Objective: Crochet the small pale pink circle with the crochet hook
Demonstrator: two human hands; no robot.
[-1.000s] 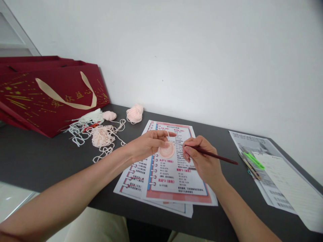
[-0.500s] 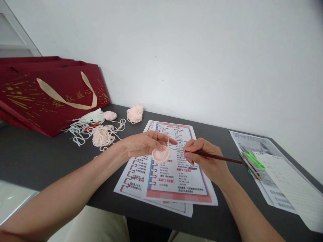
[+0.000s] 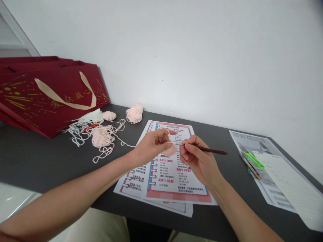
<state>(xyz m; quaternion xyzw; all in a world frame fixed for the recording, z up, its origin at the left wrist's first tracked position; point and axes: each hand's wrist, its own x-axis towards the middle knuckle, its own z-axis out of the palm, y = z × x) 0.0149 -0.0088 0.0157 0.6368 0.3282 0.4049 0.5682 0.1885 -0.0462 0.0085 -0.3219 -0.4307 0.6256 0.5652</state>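
A round, pale pink crochet piece [image 3: 169, 150] is pinched at its upper edge by my left hand [image 3: 152, 141], index finger raised with yarn over it. My right hand [image 3: 198, 158] grips a crochet hook [image 3: 213, 151] with a dark red-brown handle; its thin metal shaft points left to the piece's top edge. Whether the tip sits in a stitch I cannot tell. A strand of pink yarn [image 3: 123, 143] runs from a loose pink heap [image 3: 102, 136] toward my left hand. Under both hands lie printed pattern sheets [image 3: 179, 195].
At the left stands a dark red paper bag [image 3: 73, 87] with cream handles. White yarn [image 3: 92, 116], a small pink ball [image 3: 109, 116] and a larger pink ball [image 3: 135, 113] lie near it. On the right, a green-handled tool [image 3: 254, 160] rests on papers [image 3: 285, 178]. A white wall stands behind.
My left hand has turned and closed in on the crochet piece, which shifted slightly right and up. The hook moved left toward it. The yarn strand has been drawn out farther across the table.
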